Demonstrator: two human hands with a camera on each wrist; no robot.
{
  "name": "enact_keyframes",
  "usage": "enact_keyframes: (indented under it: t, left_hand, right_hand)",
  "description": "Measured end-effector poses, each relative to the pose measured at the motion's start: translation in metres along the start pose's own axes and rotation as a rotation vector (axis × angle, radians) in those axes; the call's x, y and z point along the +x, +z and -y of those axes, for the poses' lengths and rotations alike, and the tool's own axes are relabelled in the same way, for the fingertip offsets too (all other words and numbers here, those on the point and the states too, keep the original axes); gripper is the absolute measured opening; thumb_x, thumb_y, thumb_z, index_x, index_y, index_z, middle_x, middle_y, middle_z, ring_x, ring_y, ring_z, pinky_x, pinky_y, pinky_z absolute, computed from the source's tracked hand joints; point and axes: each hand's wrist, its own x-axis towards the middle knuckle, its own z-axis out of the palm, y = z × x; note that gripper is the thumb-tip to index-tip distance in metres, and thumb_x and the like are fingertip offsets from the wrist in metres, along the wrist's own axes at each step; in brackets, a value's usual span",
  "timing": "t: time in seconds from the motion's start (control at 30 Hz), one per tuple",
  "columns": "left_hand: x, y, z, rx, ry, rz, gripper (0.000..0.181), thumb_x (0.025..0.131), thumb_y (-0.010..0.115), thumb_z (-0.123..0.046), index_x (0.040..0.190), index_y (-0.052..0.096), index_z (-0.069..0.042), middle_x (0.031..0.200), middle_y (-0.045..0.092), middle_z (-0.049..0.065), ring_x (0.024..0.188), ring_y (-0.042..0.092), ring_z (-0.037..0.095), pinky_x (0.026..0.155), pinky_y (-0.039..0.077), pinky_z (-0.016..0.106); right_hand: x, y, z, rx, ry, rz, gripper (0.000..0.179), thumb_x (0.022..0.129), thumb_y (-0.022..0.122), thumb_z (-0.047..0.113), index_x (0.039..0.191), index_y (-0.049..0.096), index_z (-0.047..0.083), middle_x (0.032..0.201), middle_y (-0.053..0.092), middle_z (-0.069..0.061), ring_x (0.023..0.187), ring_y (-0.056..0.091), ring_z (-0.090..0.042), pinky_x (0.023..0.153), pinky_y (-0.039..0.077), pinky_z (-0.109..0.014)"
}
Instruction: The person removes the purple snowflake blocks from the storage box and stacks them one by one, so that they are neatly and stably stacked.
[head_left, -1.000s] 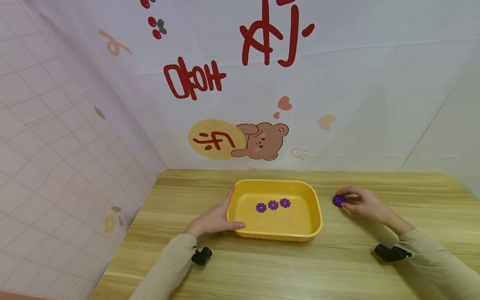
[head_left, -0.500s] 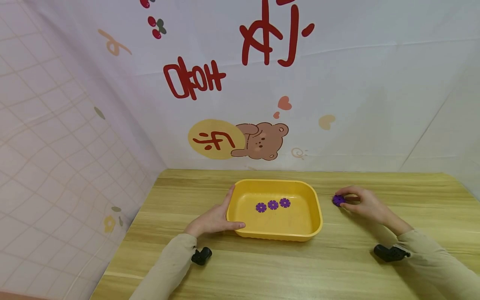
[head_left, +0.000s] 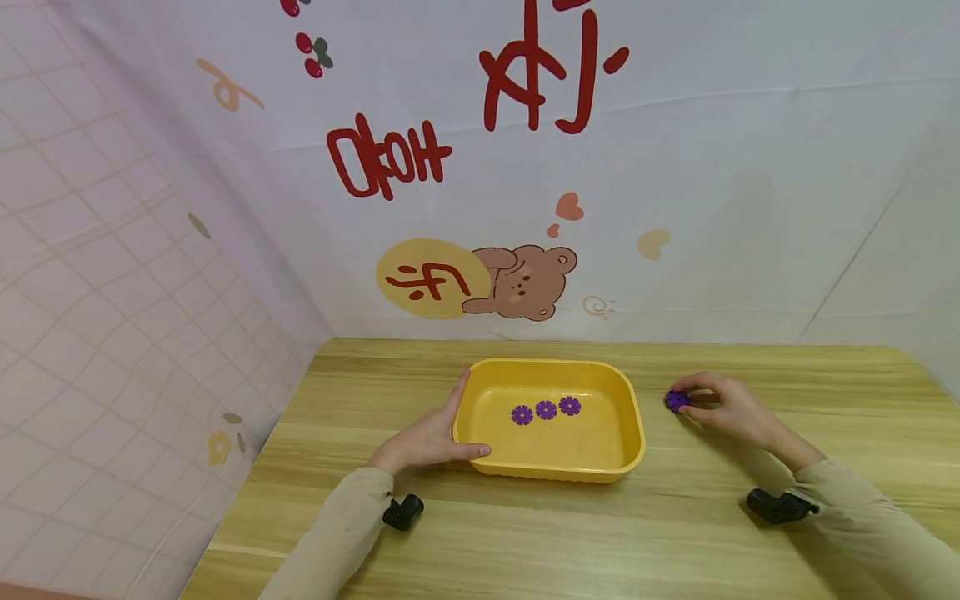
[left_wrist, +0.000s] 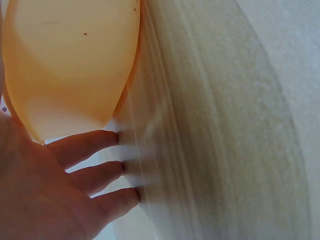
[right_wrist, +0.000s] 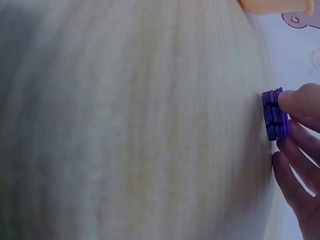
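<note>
My left hand (head_left: pixel 431 437) holds the yellow plastic basin (head_left: pixel 555 473) at its left end, thumb over the rim and fingers along the outside. In the left wrist view, three spread fingers (left_wrist: pixel 95 175) of this hand reach down beside the basin wall to the wooden tabletop. Three purple snowflake discs (head_left: pixel 546 410) lie flat in a slightly slanting row inside the basin. To the right of the basin, my right hand (head_left: pixel 731 408) pinches a small stack of purple snowflake discs (right_wrist: pixel 275 115) between thumb and fingers, close over the table.
The wooden table (head_left: pixel 562 542) ends at the back against a white wall cloth (head_left: pixel 750 208) printed with a bear and red characters. A black device (head_left: pixel 403 512) is worn at the left wrist, another black device (head_left: pixel 780 506) at the right.
</note>
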Motion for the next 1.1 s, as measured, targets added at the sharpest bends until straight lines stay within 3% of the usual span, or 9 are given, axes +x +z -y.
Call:
enact_keyframes:
  t: [0.5,0.63,0.8,1.1]
  left_hand:
    - [0.000,0.002,0.001,-0.008,0.009,-0.004,0.118,0.081,0.074,-0.050,0.152,-0.018,-0.031,0.092,0.062,0.002,0.076,0.060,0.013,0.082,0.049,0.033]
    - [0.000,0.000,0.001,0.001,0.013,-0.007,0.119,0.080,0.074,-0.051,0.153,-0.017,-0.028,0.091,0.062,0.004,0.075,0.059,0.014,0.083,0.048,0.033]
    - [0.000,-0.001,0.001,0.004,0.011,-0.003,0.120,0.080,0.075,-0.051,0.154,-0.015,-0.022,0.091,0.061,0.003,0.076,0.059,0.014,0.085,0.048,0.035]
    - [0.000,0.000,-0.001,-0.003,0.002,-0.007,0.120,0.079,0.075,-0.052,0.154,-0.014,-0.024,0.094,0.061,0.003,0.079,0.058,0.015,0.090,0.046,0.039]
  right_hand:
    - [0.005,-0.007,0.007,0.038,0.005,-0.011,0.029,0.080,0.073,-0.010,0.108,0.065,-0.007,0.107,0.064,-0.022,0.095,0.064,-0.026,0.077,0.054,-0.035]
    - [0.012,-0.012,0.013,-0.002,-0.013,-0.019,0.032,0.080,0.072,-0.010,0.111,0.065,-0.004,0.110,0.064,-0.018,0.099,0.061,-0.018,0.082,0.052,-0.027]
    - [0.021,-0.015,0.024,-0.043,-0.045,-0.010,0.036,0.079,0.071,-0.013,0.112,0.065,0.000,0.109,0.063,-0.017,0.099,0.061,-0.026,0.085,0.047,-0.017]
    - [0.039,-0.022,0.043,-0.016,-0.111,0.022,0.037,0.080,0.071,-0.012,0.113,0.064,0.003,0.112,0.063,-0.013,0.102,0.059,-0.023,0.085,0.049,-0.023]
